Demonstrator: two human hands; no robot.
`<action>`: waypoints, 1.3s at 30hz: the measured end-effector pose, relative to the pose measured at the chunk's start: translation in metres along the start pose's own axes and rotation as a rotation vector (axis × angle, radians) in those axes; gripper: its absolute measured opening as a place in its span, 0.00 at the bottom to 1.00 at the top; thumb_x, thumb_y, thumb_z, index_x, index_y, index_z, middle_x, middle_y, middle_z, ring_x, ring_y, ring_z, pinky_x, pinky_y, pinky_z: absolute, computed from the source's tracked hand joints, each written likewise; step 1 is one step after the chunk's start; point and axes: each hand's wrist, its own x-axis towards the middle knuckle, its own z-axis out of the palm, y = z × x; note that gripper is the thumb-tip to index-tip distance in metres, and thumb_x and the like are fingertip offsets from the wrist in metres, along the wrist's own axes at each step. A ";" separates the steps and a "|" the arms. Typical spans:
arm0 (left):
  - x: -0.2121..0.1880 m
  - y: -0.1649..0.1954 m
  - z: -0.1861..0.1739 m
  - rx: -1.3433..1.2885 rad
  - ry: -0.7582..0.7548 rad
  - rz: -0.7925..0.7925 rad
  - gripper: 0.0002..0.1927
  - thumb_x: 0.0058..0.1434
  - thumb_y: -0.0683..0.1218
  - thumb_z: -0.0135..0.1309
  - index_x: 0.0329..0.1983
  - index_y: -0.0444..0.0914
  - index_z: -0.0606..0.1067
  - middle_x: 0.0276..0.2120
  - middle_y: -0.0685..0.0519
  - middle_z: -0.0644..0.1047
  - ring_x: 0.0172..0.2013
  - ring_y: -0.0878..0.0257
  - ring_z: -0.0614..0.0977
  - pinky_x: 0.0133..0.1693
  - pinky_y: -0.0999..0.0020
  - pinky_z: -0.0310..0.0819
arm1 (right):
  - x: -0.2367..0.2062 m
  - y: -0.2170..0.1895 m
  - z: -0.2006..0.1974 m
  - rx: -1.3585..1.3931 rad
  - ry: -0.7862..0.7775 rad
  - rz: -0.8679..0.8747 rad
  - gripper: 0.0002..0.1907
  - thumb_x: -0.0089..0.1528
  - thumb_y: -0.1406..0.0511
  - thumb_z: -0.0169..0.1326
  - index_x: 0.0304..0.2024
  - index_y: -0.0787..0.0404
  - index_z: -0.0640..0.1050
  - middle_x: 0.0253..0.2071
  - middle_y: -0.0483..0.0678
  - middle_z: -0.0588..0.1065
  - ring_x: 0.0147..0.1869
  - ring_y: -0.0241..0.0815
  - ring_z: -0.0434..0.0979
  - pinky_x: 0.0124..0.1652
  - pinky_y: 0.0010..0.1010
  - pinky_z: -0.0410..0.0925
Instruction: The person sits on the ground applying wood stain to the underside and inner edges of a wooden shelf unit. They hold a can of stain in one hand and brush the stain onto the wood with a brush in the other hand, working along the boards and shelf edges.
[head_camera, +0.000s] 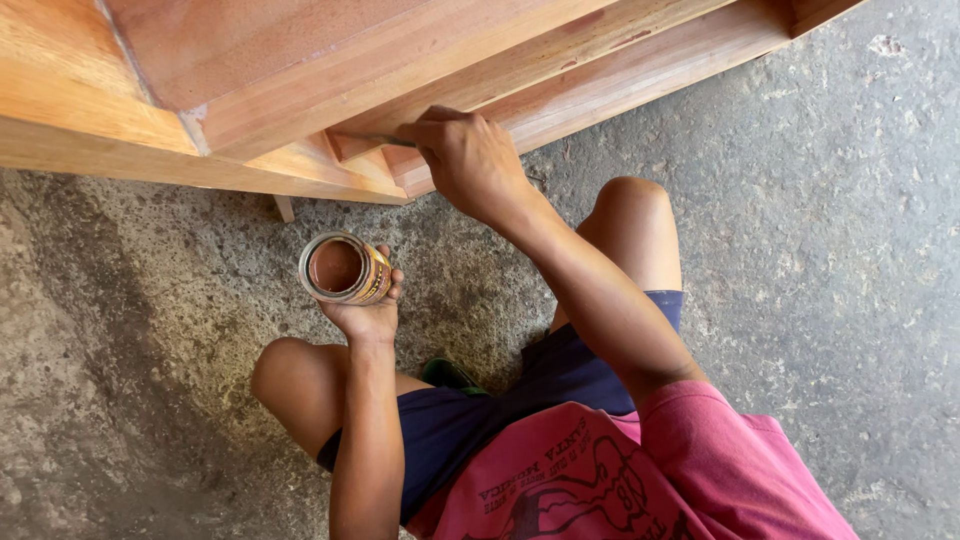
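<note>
Reddish-brown paste fills the gold-sided tin (343, 268), the stepped wood (300, 90) runs orange to reddish-brown, and the floor (820, 250) is mottled grey under a pink, dark-printed shirt (640, 470) and navy shorts (470, 425).

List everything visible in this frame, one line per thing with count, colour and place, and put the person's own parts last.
Wooden furniture piece: one, reddish-orange stepped mouldings, across the top of the view.
Small wooden foot: one, pale, under the furniture's lower edge, on the floor.
Open can: one, metal with a yellowish label, reddish-brown filling inside, held below the furniture.
Thin tool: one, dark, tip against the wood; its kind cannot be told.
Concrete floor: grey, rough, all around.
Green object: one, partly hidden between the legs.
Shirt: pink, bottom right.
Shorts: dark blue.
Knees: two, bare, bent.
Left hand: holds the can.
Right hand: grips the thin tool.
</note>
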 end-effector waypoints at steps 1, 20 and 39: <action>0.000 0.000 0.000 0.009 -0.017 0.000 0.35 0.70 0.71 0.32 0.56 0.42 0.75 0.40 0.40 0.82 0.29 0.50 0.81 0.23 0.65 0.74 | 0.003 0.000 0.002 0.011 -0.006 0.000 0.13 0.70 0.68 0.48 0.47 0.57 0.84 0.40 0.48 0.82 0.27 0.40 0.79 0.24 0.33 0.71; 0.001 -0.001 0.001 -0.039 -0.045 -0.006 0.36 0.68 0.72 0.32 0.56 0.41 0.75 0.42 0.43 0.82 0.32 0.49 0.82 0.24 0.64 0.75 | 0.011 0.017 0.005 0.008 0.024 0.030 0.13 0.69 0.69 0.48 0.45 0.58 0.85 0.37 0.49 0.81 0.27 0.42 0.79 0.25 0.35 0.72; 0.009 -0.023 0.024 0.053 -0.297 -0.187 0.32 0.69 0.64 0.36 0.56 0.34 0.74 0.41 0.36 0.81 0.27 0.49 0.80 0.24 0.66 0.73 | -0.134 0.062 0.024 0.703 0.141 0.563 0.10 0.70 0.62 0.52 0.45 0.65 0.74 0.25 0.44 0.74 0.27 0.30 0.72 0.28 0.27 0.66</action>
